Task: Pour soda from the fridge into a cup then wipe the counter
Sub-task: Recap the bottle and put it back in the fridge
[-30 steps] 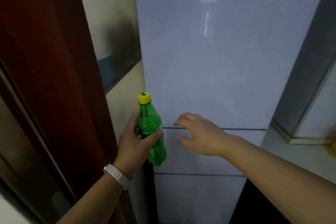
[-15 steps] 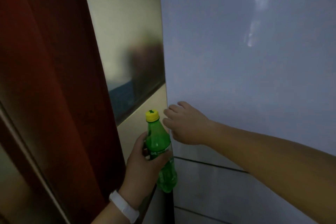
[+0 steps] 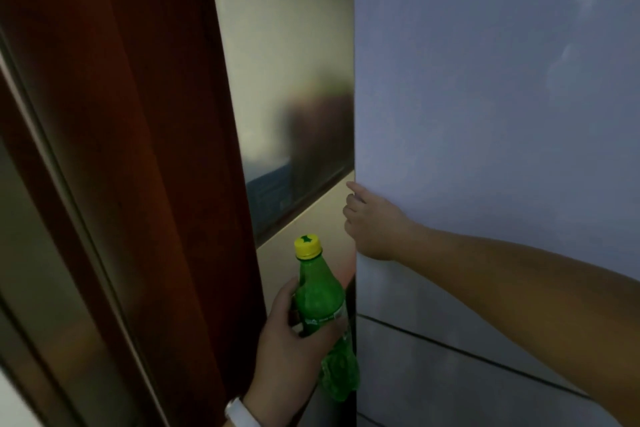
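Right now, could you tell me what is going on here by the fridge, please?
A person stands at a tall pale fridge door. The left hand grips a green plastic soda bottle with a yellow cap, upright and capped. The right hand has its fingers curled around the door's left edge, either opening or closing it; the frame cannot settle which. No cup or counter is in view, so pouring has not begun.

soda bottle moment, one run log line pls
left hand: holds capped soda bottle upright | right hand: fingers on fridge door left edge | pour: not begun
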`<state>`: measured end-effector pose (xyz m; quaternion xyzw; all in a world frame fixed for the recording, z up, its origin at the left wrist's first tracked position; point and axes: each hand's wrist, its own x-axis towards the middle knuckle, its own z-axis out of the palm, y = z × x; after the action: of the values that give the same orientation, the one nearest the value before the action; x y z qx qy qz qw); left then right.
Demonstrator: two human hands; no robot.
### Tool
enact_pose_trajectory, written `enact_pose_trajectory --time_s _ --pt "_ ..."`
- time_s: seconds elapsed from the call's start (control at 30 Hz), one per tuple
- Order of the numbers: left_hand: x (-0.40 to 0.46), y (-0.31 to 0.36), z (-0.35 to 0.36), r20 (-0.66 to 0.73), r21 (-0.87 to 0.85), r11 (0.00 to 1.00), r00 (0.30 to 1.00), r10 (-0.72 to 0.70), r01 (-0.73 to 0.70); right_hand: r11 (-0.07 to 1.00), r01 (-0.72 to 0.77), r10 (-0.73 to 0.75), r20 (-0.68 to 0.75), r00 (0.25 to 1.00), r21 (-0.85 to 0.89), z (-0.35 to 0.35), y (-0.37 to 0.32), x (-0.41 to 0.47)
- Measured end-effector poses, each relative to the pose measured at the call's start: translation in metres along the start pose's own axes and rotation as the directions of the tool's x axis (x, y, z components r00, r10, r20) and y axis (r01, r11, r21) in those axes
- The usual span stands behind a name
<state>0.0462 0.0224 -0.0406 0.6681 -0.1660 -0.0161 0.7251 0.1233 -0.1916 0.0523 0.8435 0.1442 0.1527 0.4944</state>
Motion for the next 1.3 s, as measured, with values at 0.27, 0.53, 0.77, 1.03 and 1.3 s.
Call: enact_pose_trajectory --time_s 0.27,0.53,0.77,1.03,1.3 --pt "-0.005 0.003 0.002 -0.018 0.062 0.998 0.999 -0.030 0.031 0.999 -0.010 0.014 0.078 0.997 -0.053 -0.008 -0.004 -0.003" --pt "-0.016 0.018 0.001 -0.031 0.079 0.997 0.999 -0.025 0.027 0.998 -0.030 0.031 -0.031 0.999 0.049 -0.029 -0.019 -0.015" --pt "-0.034 0.018 -0.012 0.002 0.069 0.997 1.000 -0.029 0.029 0.991 -0.007 0.026 -0.144 0.989 0.132 -0.062 -0.037 -0.045" --pt "-0.054 0.027 -0.047 0.004 0.099 0.995 1.000 0.019 -0.019 0.983 0.029 0.016 -0.242 0.970 0.183 -0.095 -0.058 -0.075" --pt "-0.080 0.024 -0.073 0.183 0.038 0.999 0.983 0.030 -0.038 0.987 -0.030 0.058 -0.181 0.982 0.155 -0.129 -0.082 -0.111"
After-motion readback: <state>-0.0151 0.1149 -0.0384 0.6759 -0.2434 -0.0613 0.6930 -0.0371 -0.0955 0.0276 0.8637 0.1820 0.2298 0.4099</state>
